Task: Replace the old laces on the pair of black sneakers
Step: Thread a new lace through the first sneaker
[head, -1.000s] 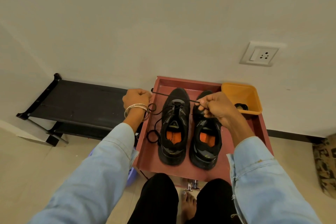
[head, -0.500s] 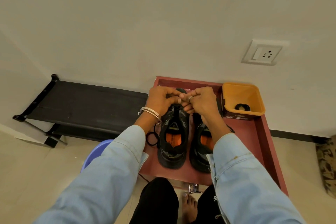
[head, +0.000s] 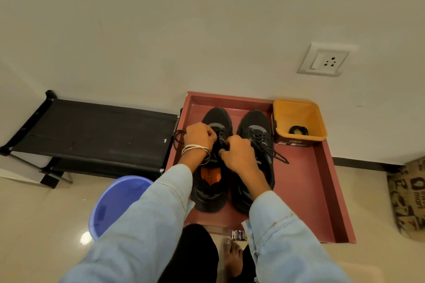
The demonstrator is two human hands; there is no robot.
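Observation:
Two black sneakers stand side by side, toes toward the wall, on a dark red tray (head: 305, 190). My left hand (head: 199, 136) and my right hand (head: 239, 154) meet over the lacing of the left sneaker (head: 210, 187), both with fingers curled, pinching its black lace (head: 178, 138), which loops out to the left of my left hand. The right sneaker (head: 255, 128) is laced, and its lace ends trail onto the tray at the right. My forearms hide both heels in part.
A yellow bin (head: 299, 117) holding a coiled black lace stands at the tray's back right corner. A black shoe rack (head: 96, 135) is at the left, a blue tub (head: 115, 202) on the floor, a printed mat (head: 407, 197) at the right, a wall socket (head: 325, 60) above.
My hands were spread apart, pulling the lace taut, then came together over the left sneaker. They now sit slightly nearer me on its lacing. The view has shifted downward.

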